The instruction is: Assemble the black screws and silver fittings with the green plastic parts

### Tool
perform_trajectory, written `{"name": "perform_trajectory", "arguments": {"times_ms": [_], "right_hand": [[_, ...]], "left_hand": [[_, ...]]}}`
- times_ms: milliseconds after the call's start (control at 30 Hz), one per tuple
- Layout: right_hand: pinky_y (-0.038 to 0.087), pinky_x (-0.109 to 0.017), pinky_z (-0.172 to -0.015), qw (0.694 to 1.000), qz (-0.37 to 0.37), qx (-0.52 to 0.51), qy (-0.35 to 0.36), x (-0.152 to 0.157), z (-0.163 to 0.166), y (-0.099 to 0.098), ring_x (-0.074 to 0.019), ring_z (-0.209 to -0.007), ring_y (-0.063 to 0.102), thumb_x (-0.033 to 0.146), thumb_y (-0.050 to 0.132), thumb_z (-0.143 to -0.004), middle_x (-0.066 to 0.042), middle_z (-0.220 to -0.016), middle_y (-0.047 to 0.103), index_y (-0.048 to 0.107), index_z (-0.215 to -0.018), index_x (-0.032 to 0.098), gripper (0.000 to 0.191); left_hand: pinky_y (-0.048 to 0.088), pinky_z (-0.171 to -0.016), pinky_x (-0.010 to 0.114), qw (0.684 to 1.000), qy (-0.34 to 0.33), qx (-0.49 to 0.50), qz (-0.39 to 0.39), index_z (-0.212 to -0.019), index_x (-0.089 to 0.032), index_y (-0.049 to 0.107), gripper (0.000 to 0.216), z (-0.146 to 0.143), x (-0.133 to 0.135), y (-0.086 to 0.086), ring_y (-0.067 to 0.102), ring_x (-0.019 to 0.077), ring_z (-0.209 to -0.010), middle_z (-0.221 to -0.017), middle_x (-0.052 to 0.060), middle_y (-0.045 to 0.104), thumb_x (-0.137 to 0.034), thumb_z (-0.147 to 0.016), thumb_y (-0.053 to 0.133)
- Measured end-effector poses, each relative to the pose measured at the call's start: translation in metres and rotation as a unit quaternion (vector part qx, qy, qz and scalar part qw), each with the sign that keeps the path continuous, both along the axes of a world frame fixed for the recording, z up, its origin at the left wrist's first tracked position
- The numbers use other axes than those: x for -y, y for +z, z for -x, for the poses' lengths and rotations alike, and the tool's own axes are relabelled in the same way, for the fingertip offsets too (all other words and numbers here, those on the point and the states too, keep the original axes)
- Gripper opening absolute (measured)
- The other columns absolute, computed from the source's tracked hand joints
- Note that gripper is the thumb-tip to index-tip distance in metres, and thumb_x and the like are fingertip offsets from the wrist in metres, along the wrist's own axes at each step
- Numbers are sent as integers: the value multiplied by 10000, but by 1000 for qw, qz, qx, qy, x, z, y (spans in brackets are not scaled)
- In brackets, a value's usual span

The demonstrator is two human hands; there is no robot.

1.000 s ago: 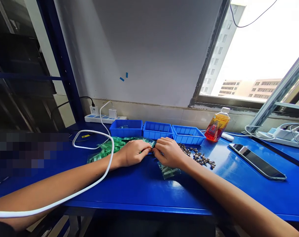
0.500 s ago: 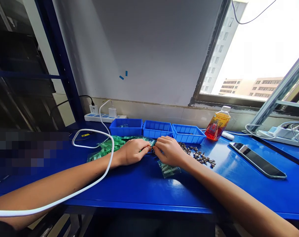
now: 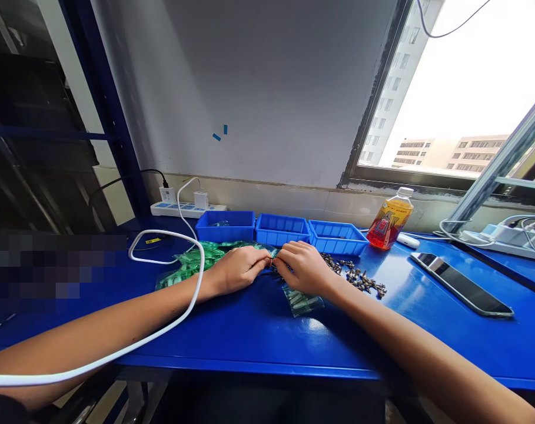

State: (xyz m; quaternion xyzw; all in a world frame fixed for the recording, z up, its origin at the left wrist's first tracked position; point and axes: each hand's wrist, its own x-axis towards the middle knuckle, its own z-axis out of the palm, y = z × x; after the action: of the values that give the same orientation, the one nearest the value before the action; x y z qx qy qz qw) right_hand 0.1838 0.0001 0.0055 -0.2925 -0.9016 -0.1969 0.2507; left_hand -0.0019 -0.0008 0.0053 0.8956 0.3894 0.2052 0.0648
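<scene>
My left hand (image 3: 243,270) and my right hand (image 3: 303,266) meet above the middle of the blue table. Both are closed, with thumbs and fingertips pinching a small greenish plastic bag (image 3: 273,254) that is mostly hidden between them. Left of and behind my left hand spreads a pile of green plastic bags (image 3: 200,257). Below my right hand lies a clear packet (image 3: 303,301) with pale elongated pieces inside. Small dark metal screws (image 3: 362,281) are scattered to the right of my right hand, some partly behind it.
Three blue bins (image 3: 283,231) line the back of the table (image 3: 232,341). A drink bottle (image 3: 391,219) and a phone (image 3: 461,285) are on the right. A white cable (image 3: 192,303) loops over my left forearm. Power strips (image 3: 185,209) sit at both rear sides.
The plastic between my fingertips shows less than before. Both hands stay together in almost the same place; the view has shifted very slightly.
</scene>
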Motion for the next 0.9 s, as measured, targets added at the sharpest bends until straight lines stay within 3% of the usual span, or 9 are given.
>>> {"name": "perform_trajectory", "arguments": {"times_ms": [200, 400, 900], "right_hand": [[318, -268, -591, 1000, -5, -14, -11, 0, -1, 0, -119, -588, 499, 233, 427, -886, -22, -624, 598, 562, -654, 163, 277], [352, -262, -614, 999, -18, -50, 11, 1, -1, 0, -133, -642, 554, 252, 447, -879, -34, -714, 642, 591, -859, 158, 173], [359, -256, -603, 996, -61, -69, 19, -1, -1, -2, -125, -614, 564, 235, 452, -870, -26, -698, 662, 594, -814, 164, 167]], "left_hand": [[390, -630, 259, 1000, 15, -5, -18, -781, -201, 568, 240, 0, 1, 0, 584, 171, -702, -755, 17, 649, -249, -876, 353], [361, -584, 247, 1000, 19, -11, -20, -743, -203, 547, 295, 0, 1, 1, 544, 157, -616, -658, 0, 598, -292, -900, 314], [331, -569, 236, 999, 37, 10, -2, -716, -203, 571, 291, 0, 1, 2, 533, 149, -596, -627, -8, 597, -309, -875, 351]]}}
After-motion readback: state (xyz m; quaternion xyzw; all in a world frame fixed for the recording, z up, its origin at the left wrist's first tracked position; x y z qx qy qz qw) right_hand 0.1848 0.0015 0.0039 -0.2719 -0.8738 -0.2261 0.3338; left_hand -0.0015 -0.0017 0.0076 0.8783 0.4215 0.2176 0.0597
